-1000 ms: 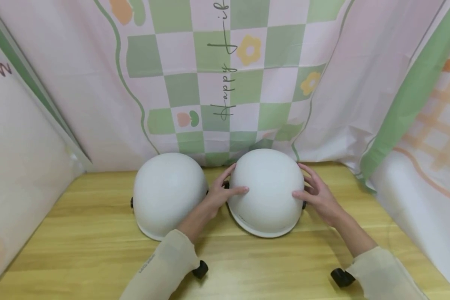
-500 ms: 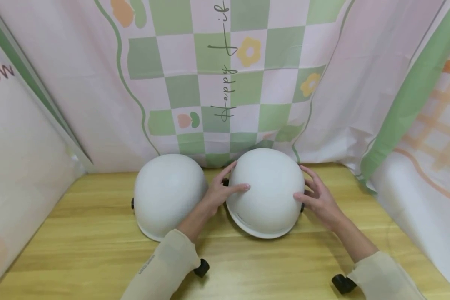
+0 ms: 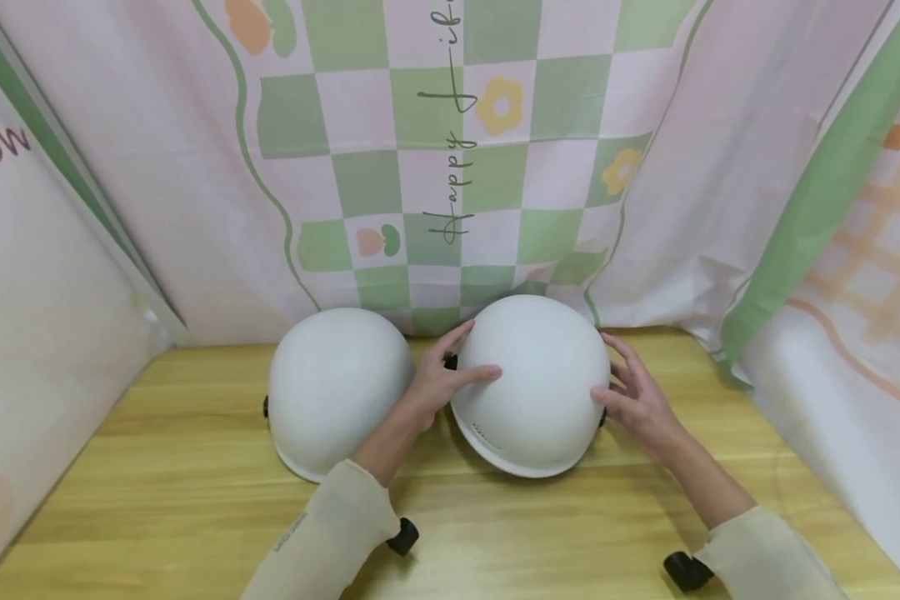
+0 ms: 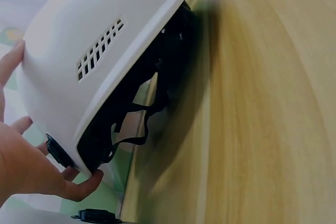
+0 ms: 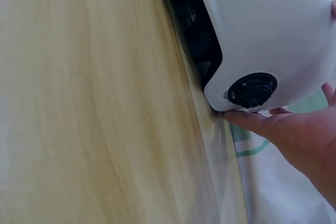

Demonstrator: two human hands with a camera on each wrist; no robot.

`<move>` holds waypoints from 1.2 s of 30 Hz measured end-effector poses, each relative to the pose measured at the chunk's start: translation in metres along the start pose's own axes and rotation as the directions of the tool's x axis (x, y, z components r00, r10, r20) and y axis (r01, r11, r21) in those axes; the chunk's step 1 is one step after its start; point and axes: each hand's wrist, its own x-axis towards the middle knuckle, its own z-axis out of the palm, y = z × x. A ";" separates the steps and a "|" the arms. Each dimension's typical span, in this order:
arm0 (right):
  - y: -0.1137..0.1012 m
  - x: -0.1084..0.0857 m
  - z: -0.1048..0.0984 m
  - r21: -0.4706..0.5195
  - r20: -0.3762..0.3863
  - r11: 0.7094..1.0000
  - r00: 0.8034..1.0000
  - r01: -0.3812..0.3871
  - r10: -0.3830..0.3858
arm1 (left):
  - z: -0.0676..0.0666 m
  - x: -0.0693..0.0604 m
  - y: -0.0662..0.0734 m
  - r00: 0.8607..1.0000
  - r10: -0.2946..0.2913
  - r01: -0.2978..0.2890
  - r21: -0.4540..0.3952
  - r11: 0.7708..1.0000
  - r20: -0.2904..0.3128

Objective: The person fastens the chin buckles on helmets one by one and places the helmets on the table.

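Observation:
Both hands grip a white helmet [image 3: 531,383] from its two sides. The left hand [image 3: 438,385] has its thumb on the shell and its fingers round the left side. On the opposite side the right hand [image 3: 641,408] lies with thumb in front and fingers behind. In the left wrist view the helmet [image 4: 79,40] is tilted, its near rim off the wood, with black straps [image 4: 139,109] hanging inside; the left hand's little finger is at the rim's corner. The right wrist view shows a finger under the lower edge of the helmet [image 5: 283,35], beside a black round knob [image 5: 252,89].
A second white helmet [image 3: 337,387] stands on the wooden table [image 3: 157,500], left of the held one, partly behind the left forearm. A curtain with green checks [image 3: 487,175] hangs at the table's back edge, with more cloth at both sides.
The held helmet has tilted slightly, its front rim swinging a little to the left and a row of vents coming into view. Both hands have shifted slightly with it.

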 end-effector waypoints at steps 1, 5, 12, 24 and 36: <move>0.000 0.000 0.000 -0.002 0.001 1.000 1.000 0.005 -0.005 | 0.000 0.000 0.001 1.000 -0.002 0.002 -0.002 1.000 -0.001; -0.001 0.002 0.001 -0.048 -0.008 0.998 0.999 0.045 -0.046 | -0.002 -0.003 0.005 1.000 0.000 0.000 0.010 1.000 -0.007; -0.007 0.005 0.008 -0.105 -0.041 0.991 0.996 0.081 -0.086 | -0.005 -0.006 0.008 1.000 0.004 -0.003 0.043 0.999 -0.016; -0.016 0.012 0.016 -0.209 -0.069 0.965 0.983 0.155 -0.173 | -0.010 -0.006 0.017 1.000 -0.004 0.004 0.047 0.999 -0.010; -0.011 0.010 0.015 -0.061 -0.078 0.979 0.977 0.194 -0.198 | -0.018 -0.008 0.028 0.997 0.073 -0.074 0.040 0.996 0.023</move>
